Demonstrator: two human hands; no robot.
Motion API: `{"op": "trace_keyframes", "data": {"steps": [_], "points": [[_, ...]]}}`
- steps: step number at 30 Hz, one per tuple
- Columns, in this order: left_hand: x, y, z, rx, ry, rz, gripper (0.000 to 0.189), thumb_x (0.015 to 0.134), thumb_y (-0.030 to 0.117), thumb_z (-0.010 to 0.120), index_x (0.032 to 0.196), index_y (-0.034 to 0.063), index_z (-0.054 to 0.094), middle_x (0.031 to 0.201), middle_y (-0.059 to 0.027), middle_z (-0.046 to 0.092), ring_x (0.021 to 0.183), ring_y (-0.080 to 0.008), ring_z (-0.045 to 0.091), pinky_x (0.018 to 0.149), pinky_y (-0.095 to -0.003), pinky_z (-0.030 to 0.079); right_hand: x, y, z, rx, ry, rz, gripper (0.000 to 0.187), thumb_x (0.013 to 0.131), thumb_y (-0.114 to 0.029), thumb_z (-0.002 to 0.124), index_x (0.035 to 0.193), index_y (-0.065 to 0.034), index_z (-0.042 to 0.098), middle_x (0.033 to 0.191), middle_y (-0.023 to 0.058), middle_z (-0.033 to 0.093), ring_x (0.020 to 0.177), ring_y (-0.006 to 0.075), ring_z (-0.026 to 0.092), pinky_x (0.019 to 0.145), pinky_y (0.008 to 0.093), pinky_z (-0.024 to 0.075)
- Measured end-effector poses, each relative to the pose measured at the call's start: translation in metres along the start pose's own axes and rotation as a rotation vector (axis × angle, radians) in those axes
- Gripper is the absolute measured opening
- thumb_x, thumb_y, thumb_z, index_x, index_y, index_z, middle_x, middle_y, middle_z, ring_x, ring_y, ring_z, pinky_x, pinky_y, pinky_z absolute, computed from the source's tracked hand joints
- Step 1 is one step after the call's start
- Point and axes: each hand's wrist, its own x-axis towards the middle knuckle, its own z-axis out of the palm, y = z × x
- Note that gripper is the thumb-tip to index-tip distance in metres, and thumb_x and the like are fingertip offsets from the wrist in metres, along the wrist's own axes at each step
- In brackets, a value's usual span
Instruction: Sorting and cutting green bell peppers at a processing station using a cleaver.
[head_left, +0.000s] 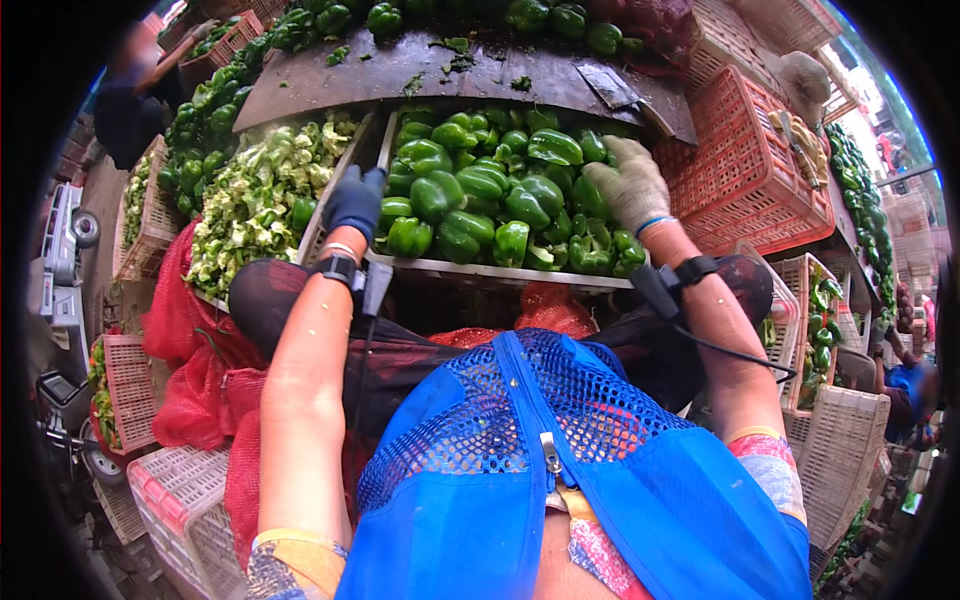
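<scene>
Before me is a shallow light-coloured crate filled with green bell peppers. My left hand, in a dark blue glove, is at the crate's left wall with its fingers apart and no pepper in them. At the crate's right side, my right hand wears a beige glove. Its fingers and thumb reach over the peppers there; whether they grip one is unclear. Left of my left hand lies a heap of pale green pepper cores and trimmings in another container, with one green pepper among them.
A dark board with green scraps lies beyond the crate. On the right stands a red plastic crate with a glove and a knife on it. Red mesh sacks lie left. Other people are at both edges.
</scene>
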Motion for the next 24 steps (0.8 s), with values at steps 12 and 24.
{"op": "trace_keyframes", "data": {"steps": [12, 24], "points": [[0.041, -0.031, 0.053, -0.481, -0.140, 0.041, 0.045, 0.098, 0.042, 0.056, 0.106, 0.0000, 0.068, 0.100, -0.0242, 0.069, 0.094, -0.0412, 0.064, 0.085, -0.0440, 0.050, -0.006, 0.027, 0.056, -0.075, -0.122, -0.009, 0.055, 0.080, -0.035, 0.073, 0.125, -0.0071, 0.061, 0.130, 0.0227, 0.054, 0.123, 0.0368, 0.051, 0.105, 0.0461, 0.0395], [0.055, 0.000, 0.041, -0.515, -0.158, -0.185, 0.035, 0.094, 0.030, 0.064, 0.083, -0.0027, 0.062, 0.072, -0.0194, 0.058, 0.067, -0.0223, 0.049, 0.068, -0.0385, 0.046, 0.023, 0.182, 0.093, 0.885, 0.046, 1.025, 0.046, 0.103, -0.035, 0.050, 0.125, 0.0040, 0.061, 0.122, 0.0123, 0.066, 0.105, 0.0202, 0.063, 0.090, 0.0362, 0.0510]]}}
